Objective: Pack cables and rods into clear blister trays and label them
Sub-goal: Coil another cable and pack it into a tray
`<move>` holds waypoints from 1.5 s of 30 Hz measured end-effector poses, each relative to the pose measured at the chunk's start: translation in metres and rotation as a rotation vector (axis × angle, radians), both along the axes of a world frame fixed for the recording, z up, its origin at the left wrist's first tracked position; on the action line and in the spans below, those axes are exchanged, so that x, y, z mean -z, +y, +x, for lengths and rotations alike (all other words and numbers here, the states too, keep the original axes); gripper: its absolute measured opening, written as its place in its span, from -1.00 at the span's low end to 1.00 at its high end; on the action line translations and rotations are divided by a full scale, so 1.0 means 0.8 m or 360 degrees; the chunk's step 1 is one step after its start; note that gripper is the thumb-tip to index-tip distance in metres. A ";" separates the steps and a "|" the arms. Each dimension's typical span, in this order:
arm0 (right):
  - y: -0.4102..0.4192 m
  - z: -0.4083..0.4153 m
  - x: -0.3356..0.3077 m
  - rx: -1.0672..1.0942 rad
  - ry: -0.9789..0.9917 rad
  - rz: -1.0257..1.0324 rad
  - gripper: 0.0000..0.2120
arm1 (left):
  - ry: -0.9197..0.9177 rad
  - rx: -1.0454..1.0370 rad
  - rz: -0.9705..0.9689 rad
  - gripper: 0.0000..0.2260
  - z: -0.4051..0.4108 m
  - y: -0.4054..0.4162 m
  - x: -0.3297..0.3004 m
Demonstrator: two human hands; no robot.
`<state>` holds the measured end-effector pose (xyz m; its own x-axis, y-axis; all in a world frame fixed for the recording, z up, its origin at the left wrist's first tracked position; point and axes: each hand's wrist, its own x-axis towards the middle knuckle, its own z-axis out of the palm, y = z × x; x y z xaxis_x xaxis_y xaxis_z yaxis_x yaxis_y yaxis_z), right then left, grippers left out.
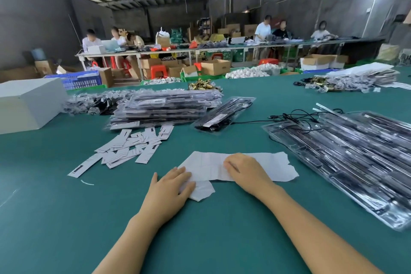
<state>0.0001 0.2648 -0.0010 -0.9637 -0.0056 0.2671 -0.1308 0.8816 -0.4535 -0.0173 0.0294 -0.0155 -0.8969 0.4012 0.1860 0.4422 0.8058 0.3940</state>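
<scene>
A torn white label sheet (269,165) lies flat on the green table in front of me. My left hand (170,187) rests flat on its near left corner, fingers straight. My right hand (243,168) lies on the middle of the sheet with its fingers curled down at the paper, fingertips hidden. Loose printed labels (131,145) are scattered to the left. A stack of packed clear blister trays (164,107) stands behind them, with a single tray (223,113) beside it. More trays with rods (347,151) and black cables (293,117) lie at right.
A grey-white box (29,104) stands at the far left. Small clear bags (89,102) and brass parts (203,84) lie behind the stack. Another pile of bags and trays (355,79) sits far right. People work at a long bench (178,50) in the background.
</scene>
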 end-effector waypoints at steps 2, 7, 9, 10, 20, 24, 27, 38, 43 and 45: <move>0.012 0.000 -0.007 0.0239 0.0152 0.0074 -0.75 | 0.0006 0.0001 0.0018 -0.68 0.001 -0.001 0.000; 0.078 0.007 -0.022 0.1060 0.0220 0.0614 -0.59 | -0.0004 -0.0007 0.0049 -0.68 -0.001 -0.003 0.002; 0.096 0.013 -0.022 0.1306 -0.0139 0.0607 -0.52 | -0.0005 -0.0005 0.0052 -0.68 -0.002 -0.003 0.002; 0.102 0.014 -0.020 0.1372 -0.0299 0.0556 -0.50 | -0.0003 -0.0005 0.0052 -0.68 -0.002 -0.004 0.002; 0.120 0.026 -0.029 0.1389 -0.0378 0.0598 -0.63 | 0.0002 -0.0003 0.0072 -0.67 -0.003 -0.006 0.002; 0.091 0.028 -0.037 0.1228 -0.0229 0.0653 -0.71 | 0.0016 -0.0006 0.0061 -0.67 -0.003 -0.005 0.003; 0.058 0.027 -0.041 0.1058 -0.0178 0.0638 -0.72 | 0.0031 -0.0007 0.0056 -0.67 -0.004 -0.006 0.003; -0.020 0.050 -0.061 0.0590 0.0263 0.0478 -0.82 | 0.0027 0.0000 0.0045 -0.66 -0.003 -0.004 0.000; -0.063 0.064 -0.067 0.0189 0.0634 0.0339 -0.69 | 0.0077 0.0030 0.0201 -0.60 -0.002 -0.005 -0.003; -0.073 0.069 -0.063 0.0005 0.0703 0.0393 -0.66 | 0.0138 0.0086 0.0189 -0.64 -0.001 -0.006 -0.004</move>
<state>0.0553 0.2067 0.0496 -0.7591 -0.1173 0.6404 -0.2604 0.9562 -0.1335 -0.0179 0.0247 -0.0125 -0.8530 0.4190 0.3110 0.5202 0.7298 0.4436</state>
